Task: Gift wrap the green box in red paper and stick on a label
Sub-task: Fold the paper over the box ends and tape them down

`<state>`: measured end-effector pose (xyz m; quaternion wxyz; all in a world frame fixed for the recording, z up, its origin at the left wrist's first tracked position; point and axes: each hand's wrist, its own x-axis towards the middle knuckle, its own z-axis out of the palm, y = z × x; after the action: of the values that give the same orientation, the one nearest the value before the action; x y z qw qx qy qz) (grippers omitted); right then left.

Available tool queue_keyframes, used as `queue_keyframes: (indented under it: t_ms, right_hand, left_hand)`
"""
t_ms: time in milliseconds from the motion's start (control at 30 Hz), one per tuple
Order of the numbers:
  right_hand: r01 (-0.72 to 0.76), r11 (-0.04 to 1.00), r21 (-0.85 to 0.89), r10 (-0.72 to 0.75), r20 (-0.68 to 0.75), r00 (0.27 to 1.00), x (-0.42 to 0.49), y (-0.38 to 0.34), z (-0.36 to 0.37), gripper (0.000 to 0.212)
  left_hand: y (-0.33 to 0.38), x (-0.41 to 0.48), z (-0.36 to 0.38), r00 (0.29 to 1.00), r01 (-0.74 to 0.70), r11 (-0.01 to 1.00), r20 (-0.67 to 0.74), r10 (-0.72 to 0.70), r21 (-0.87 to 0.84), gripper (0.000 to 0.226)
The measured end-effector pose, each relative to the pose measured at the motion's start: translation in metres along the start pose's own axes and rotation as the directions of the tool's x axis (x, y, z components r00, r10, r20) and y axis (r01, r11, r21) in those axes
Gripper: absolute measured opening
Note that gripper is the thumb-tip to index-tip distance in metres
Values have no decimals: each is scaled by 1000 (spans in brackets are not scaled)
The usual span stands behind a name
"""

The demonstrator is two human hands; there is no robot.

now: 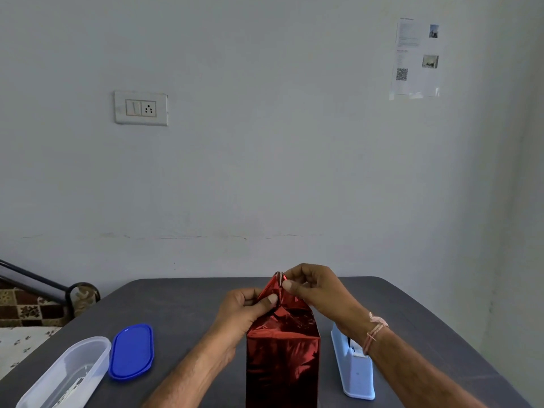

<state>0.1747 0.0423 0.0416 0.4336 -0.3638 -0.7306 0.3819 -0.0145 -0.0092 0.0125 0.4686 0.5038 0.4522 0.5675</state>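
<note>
**Left hand** (250, 307): fingers curled, thumb pressing a fold of red paper (282, 357) against the left of the parcel's top end.

**Right hand** (315, 290): thumb and fingertips pinching the raised peak of the same paper, just above the left thumb. Pale threads (375, 331) are tied at the wrist.

**Parcel**: stands upright at the middle of the table's near edge, its base cut off by the frame. The paper covers every face in view, so the green box is not visible and is presumed to be inside. The sides are wrapped. The top end is gathered into flaps and not yet flat. No label shows.

**Handling, judged**: the paper is foil-like, glossy and creased. It is likely slippery, holds a crease and tears if pulled hard. The parcel looks light and tall, so it could tip under a sideways push. Hold the flaps at their folded edges and steady the body at its upper corners.

**Table** (176, 304): dark grey, with its far edge against the wall.

**Light-blue desk tool** (353, 366): just right of the parcel, near the near edge. It may be a stapler.

**Blue lid** (131, 351): lies flat, left of the parcel.

**Clear container** (67, 375): at the near-left corner, open. Its contents cannot be told.

**Wall**: switch plate (141, 108) and printed notice (416, 58).
</note>
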Motion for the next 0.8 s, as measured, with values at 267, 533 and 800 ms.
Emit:
queue_keyframes:
  t_ms: [267,533,800]
  right_hand:
    - [10,997,71,-11,25,1000,-6,-2,5,14]
    - [99,994,-41,-100,-40,994,-8,-13,10,4]
    - [134,988,-74,-139,-61,988,-16,-20,10,3]
  left_hand:
    - [3,0,-1,1000,-9,999,29,8,46,28]
    - [3,1,-1,999,-31,997,42,28,72,25]
    - [6,-5,1,999,-20,998,37,18,56,25]
